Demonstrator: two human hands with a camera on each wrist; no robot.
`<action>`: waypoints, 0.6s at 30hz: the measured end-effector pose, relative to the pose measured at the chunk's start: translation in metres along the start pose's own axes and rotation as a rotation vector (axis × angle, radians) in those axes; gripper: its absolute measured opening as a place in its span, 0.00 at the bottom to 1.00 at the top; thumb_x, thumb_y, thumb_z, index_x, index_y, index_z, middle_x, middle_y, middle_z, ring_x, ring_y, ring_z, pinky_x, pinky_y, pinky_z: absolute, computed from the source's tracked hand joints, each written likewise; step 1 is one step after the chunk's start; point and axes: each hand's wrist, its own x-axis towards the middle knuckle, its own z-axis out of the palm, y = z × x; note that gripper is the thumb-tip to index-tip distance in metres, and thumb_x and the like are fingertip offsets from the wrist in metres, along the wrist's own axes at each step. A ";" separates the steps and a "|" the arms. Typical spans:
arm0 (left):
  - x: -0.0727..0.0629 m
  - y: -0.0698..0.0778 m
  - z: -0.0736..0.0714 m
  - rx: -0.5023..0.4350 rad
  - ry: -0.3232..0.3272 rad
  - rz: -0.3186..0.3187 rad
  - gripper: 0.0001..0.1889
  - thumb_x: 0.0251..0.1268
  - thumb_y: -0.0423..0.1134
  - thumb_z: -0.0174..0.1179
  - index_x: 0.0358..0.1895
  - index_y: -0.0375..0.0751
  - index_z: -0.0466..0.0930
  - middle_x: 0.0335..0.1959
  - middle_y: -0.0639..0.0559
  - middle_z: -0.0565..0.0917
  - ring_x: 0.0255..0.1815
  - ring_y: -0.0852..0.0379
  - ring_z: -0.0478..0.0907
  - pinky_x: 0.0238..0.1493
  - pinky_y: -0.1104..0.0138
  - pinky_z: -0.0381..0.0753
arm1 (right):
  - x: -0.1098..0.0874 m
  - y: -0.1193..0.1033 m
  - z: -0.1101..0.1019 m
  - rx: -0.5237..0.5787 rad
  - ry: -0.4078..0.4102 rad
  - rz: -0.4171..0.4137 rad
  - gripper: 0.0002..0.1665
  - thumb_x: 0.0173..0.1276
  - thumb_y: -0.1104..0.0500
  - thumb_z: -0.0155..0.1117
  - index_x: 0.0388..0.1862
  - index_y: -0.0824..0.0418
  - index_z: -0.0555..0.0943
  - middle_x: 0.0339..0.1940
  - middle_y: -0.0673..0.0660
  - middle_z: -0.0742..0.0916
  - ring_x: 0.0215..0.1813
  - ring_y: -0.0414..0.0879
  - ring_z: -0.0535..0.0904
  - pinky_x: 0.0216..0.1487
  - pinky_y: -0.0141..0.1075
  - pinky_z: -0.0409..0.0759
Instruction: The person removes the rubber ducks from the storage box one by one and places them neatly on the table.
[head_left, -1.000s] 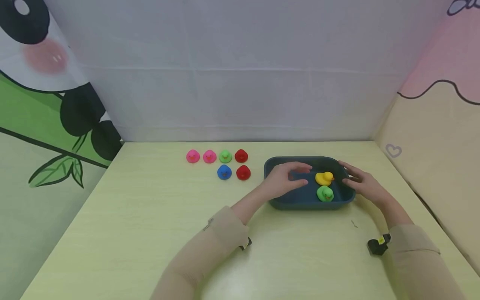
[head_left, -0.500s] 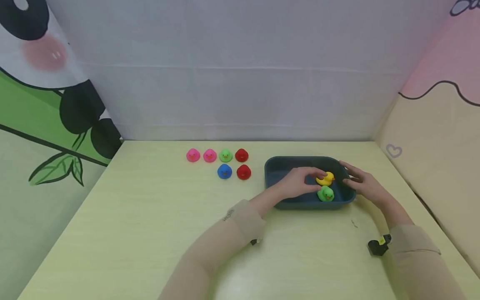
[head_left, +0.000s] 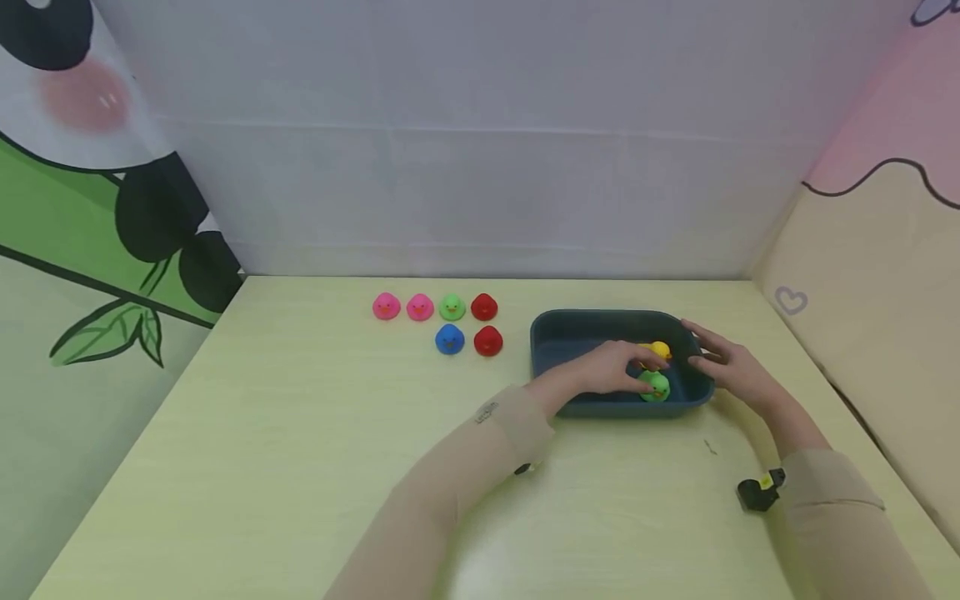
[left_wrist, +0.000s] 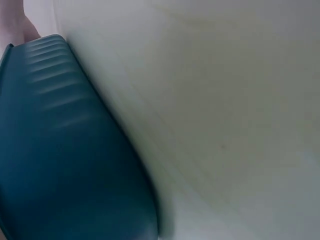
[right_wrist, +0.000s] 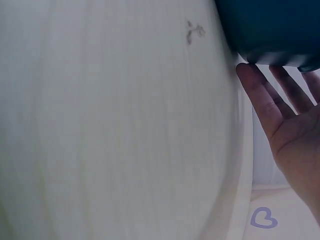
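Note:
A dark blue-green plastic tub [head_left: 585,410] stands at the right of the table. In it a green rubber duck [head_left: 657,388] sits in front of a yellow rubber duck [head_left: 662,350], which is partly covered by fingers. My left hand [head_left: 611,367] reaches over the tub's near side, thumb and fingers spread apart right at the green duck. The left wrist view shows only the tub's outer wall [left_wrist: 70,130] below that hand. My right hand [head_left: 738,375] touches the tub's right end with its fingers extended; in the right wrist view its fingertips [right_wrist: 244,70] meet the outer wall.
To the left of the tub several rubber ducks stand in two rows: pink [head_left: 386,306], pink [head_left: 420,307], green [head_left: 452,307] and red [head_left: 483,307] behind, blue [head_left: 449,339] and red [head_left: 488,341] in front. A fabric wall [head_left: 465,192] rises behind the table.
My left hand has moved right and lower across the tub, from its left part to the green duck. The right hand stays at the tub's end.

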 end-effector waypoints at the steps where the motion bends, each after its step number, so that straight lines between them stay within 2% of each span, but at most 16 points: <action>1: 0.002 0.000 0.000 0.012 -0.007 0.003 0.23 0.62 0.42 0.62 0.61 0.47 0.75 0.56 0.58 0.80 0.56 0.65 0.75 0.56 0.79 0.68 | 0.000 -0.001 0.000 -0.001 0.001 -0.001 0.37 0.74 0.54 0.51 0.77 0.49 0.50 0.74 0.69 0.57 0.68 0.73 0.59 0.51 0.55 0.77; 5: 0.007 -0.002 -0.001 0.049 -0.020 0.004 0.20 0.62 0.42 0.62 0.58 0.48 0.77 0.55 0.59 0.80 0.54 0.66 0.75 0.55 0.81 0.69 | 0.000 -0.001 -0.002 0.003 -0.001 -0.006 0.37 0.74 0.54 0.51 0.77 0.50 0.50 0.74 0.69 0.57 0.67 0.73 0.60 0.49 0.48 0.79; 12: 0.011 -0.006 -0.001 0.055 -0.022 -0.007 0.18 0.61 0.42 0.63 0.56 0.49 0.80 0.53 0.60 0.81 0.53 0.67 0.76 0.54 0.81 0.69 | 0.000 0.000 0.000 0.004 -0.005 -0.022 0.37 0.74 0.55 0.51 0.77 0.52 0.50 0.75 0.68 0.55 0.68 0.75 0.57 0.51 0.61 0.74; 18: 0.013 -0.005 0.001 0.067 -0.044 0.006 0.17 0.62 0.42 0.63 0.55 0.48 0.80 0.51 0.60 0.82 0.51 0.69 0.75 0.55 0.81 0.68 | 0.000 0.001 0.000 -0.001 -0.002 -0.019 0.37 0.74 0.55 0.51 0.77 0.52 0.50 0.74 0.69 0.56 0.68 0.74 0.57 0.51 0.61 0.74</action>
